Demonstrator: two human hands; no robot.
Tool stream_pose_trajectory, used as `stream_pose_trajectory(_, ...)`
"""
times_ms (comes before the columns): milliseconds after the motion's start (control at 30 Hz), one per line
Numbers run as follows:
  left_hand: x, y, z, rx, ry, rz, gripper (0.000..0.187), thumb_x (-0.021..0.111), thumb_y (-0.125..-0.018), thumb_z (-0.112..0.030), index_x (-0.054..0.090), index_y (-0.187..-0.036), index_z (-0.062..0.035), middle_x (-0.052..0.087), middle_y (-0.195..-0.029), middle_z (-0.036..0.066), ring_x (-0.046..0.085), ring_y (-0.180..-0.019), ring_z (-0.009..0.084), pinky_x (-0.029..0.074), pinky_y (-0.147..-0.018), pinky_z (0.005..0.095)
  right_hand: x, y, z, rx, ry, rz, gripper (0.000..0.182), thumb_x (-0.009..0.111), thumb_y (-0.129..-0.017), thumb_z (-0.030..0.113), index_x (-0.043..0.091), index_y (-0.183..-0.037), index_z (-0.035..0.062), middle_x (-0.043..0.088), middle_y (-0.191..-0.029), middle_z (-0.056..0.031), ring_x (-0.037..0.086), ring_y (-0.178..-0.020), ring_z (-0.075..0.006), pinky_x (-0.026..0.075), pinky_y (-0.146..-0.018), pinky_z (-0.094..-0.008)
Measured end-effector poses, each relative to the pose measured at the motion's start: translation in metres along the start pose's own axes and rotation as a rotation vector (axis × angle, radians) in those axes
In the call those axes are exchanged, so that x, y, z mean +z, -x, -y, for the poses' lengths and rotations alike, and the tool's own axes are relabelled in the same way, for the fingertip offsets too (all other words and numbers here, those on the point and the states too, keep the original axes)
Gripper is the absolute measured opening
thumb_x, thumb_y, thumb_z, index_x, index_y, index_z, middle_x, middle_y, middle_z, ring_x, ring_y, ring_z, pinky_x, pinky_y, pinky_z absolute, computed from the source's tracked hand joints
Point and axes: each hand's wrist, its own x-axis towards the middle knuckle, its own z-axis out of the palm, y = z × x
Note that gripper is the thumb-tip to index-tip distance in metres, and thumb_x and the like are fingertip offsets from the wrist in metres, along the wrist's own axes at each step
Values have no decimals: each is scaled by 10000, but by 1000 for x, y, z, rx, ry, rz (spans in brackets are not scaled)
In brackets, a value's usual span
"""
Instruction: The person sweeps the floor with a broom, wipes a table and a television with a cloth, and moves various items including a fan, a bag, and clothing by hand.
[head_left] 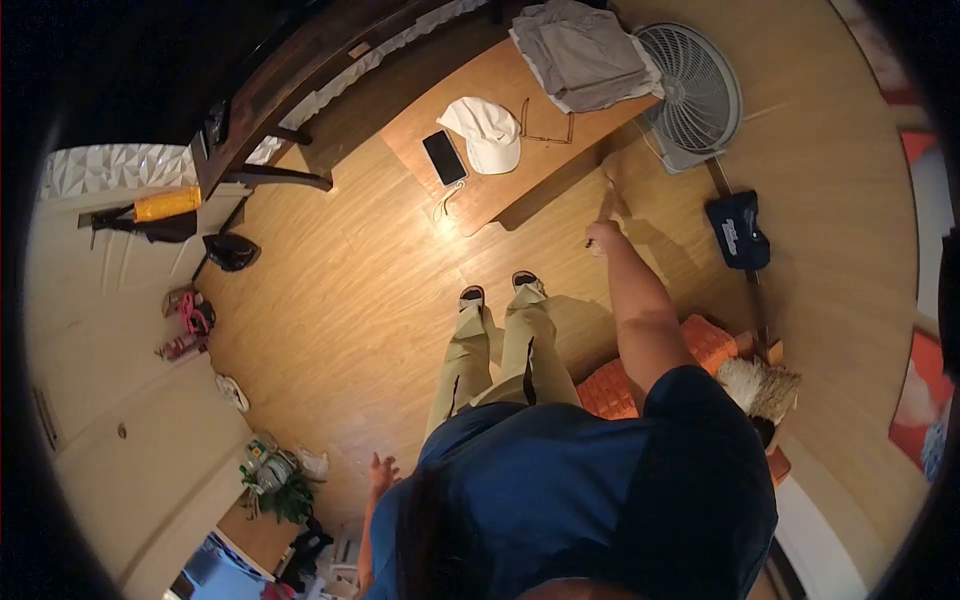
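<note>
My right hand (602,237) is stretched forward over the wooden floor, its fingers closed on something I cannot make out. A thin brownish shape rises just beyond it. Low beside my body, my left hand (382,472) has its fingers apart and holds nothing. Ahead stands a wooden table (430,112) bearing a black phone (444,158) with a cord, a white cap (484,132), thin-framed glasses (548,125) and a crumpled grey cloth (580,55). The right hand is apart from the table.
A round fan (690,90) stands right of the table, with a dark blue bag (738,230) nearer me. An orange cushioned seat (610,388) is beside my legs. At left are a black bag (232,252), shoes (232,392) and a plant (287,497).
</note>
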Motion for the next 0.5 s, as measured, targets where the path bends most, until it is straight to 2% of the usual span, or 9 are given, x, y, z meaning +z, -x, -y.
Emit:
stream_pose_trajectory(33,10,12,14,-21,14,23,584,455,-822,-257,140,-1309,-197,498,-1069,92,496,-903,244,419,-694,398,3,18,21,-10,20,14,201,584,-595,88,539,-768,-5,562,-676,-146,562,-559,-239,473,-447,-375)
stream_pose_trajectory(100,32,29,30,-20,38,70,584,458,-821,-255,144,-1310,-192,498,-1069,87,497,-900,230,419,-693,387,8,60,59,-30,99,10,248,592,-617,108,539,-820,-26,581,-748,-154,593,-665,-242,505,-535,-363)
stream_pose_trajectory(133,42,34,34,-1,48,91,585,459,-820,-254,146,-1310,-190,498,-1070,85,498,-898,224,419,-692,382,18,60,66,-42,121,22,248,592,-617,108,539,-820,-26,581,-748,-154,593,-665,-242,505,-535,-363)
stream_pose_trajectory(200,60,42,30,55,57,132,586,461,-819,-252,150,-1310,-186,499,-1070,79,498,-895,210,420,-692,372,35,60,72,-123,276,46,324,586,-637,109,514,-918,-36,582,-837,-164,597,-735,-243,510,-583,-353)
stream_pose_trajectory(233,66,43,23,88,66,140,586,462,-818,-251,152,-1310,-184,499,-1071,77,499,-893,204,420,-691,366,42,66,67,-163,372,41,370,561,-674,119,473,-1003,-25,566,-908,-174,587,-791,-246,499,-643,-344)
stream_pose_trajectory(333,79,54,-7,172,123,143,591,468,-814,-246,155,-1311,-182,498,-1074,71,499,-886,187,418,-689,352,38,98,45,-151,489,130,400,521,-714,120,429,-1087,7,545,-975,-179,563,-867,-260,480,-702,-344)
stream_pose_trajectory(400,84,58,-24,255,184,126,604,480,-808,-240,153,-1313,-187,497,-1080,69,496,-876,178,412,-686,338,33,95,14,-232,767,78,419,489,-737,121,398,-1136,32,523,-1021,-185,538,-921,-269,458,-747,-339)
stream_pose_trajectory(500,84,47,-25,299,217,159,602,481,-807,-235,157,-1313,-183,490,-1093,71,491,-874,172,403,-703,342,11,92,-27,-176,724,91,459,481,-746,122,356,-1179,34,493,-1067,-196,520,-951,-273,454,-751,-345)
